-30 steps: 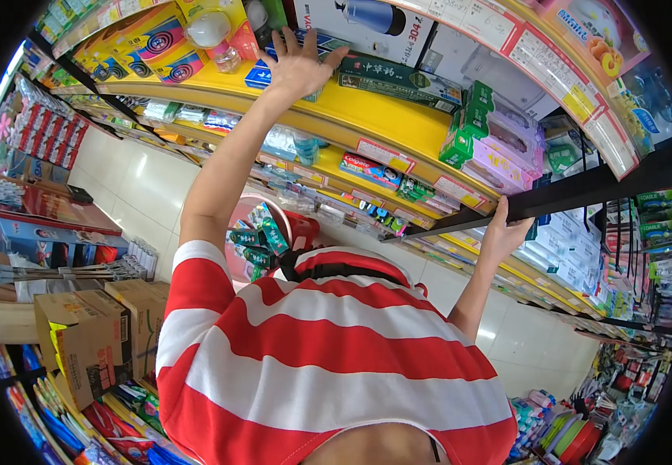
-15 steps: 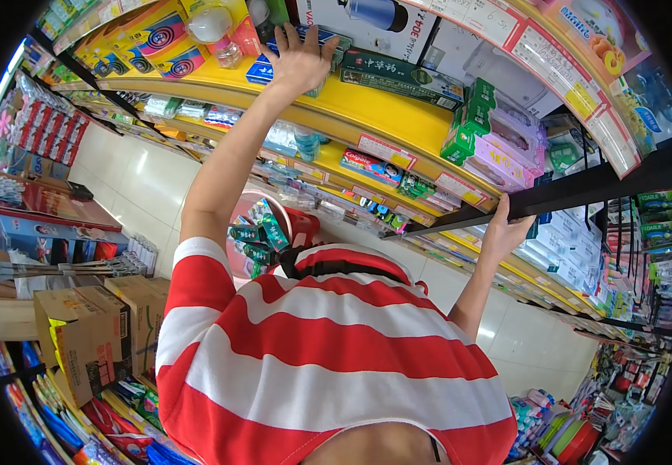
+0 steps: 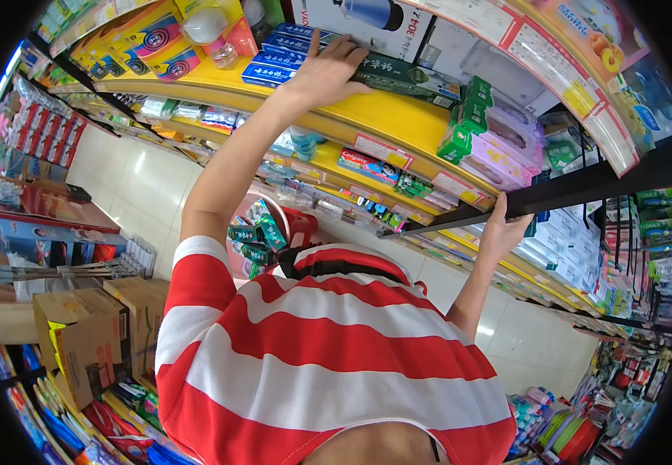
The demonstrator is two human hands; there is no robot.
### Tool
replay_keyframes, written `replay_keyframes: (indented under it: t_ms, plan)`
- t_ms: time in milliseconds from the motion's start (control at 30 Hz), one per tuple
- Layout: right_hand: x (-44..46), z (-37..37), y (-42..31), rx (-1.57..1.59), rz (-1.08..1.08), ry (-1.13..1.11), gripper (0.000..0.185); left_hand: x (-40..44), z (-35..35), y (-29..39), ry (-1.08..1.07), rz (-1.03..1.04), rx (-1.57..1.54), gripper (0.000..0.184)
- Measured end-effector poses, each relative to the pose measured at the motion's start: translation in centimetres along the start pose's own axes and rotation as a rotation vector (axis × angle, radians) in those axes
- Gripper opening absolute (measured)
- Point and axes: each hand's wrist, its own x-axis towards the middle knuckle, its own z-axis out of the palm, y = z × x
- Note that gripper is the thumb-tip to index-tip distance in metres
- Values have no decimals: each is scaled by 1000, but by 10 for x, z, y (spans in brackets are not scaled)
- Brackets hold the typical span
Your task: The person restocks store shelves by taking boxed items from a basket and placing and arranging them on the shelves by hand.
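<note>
My left hand lies over toothpaste boxes on the yellow shelf, fingers stretched out and spread. Under and beside it are blue toothpaste boxes, stacked in a short row. To its right lies a long dark green toothpaste box, its left end close to my fingers. My right hand is at the black shelf post, thumb across its front and fingers partly hidden behind it. A pink basket below holds several green boxes.
Green and pink packs stand right on the yellow shelf. Yellow boxes and a clear bottle are at its left. A Colgate box sits one shelf lower. Cardboard cartons stand behind at left.
My left hand has moved right along the shelf, from the blue boxes toward the dark green box, uncovering more of the blue ones. My right hand stays at the post.
</note>
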Motion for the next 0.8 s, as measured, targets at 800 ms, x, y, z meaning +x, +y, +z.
replay_keyframes:
  t_ms: [800]
  plan:
    - [-1, 4, 7, 46, -5, 16, 33, -4, -14, 26, 270, -20, -75, 54]
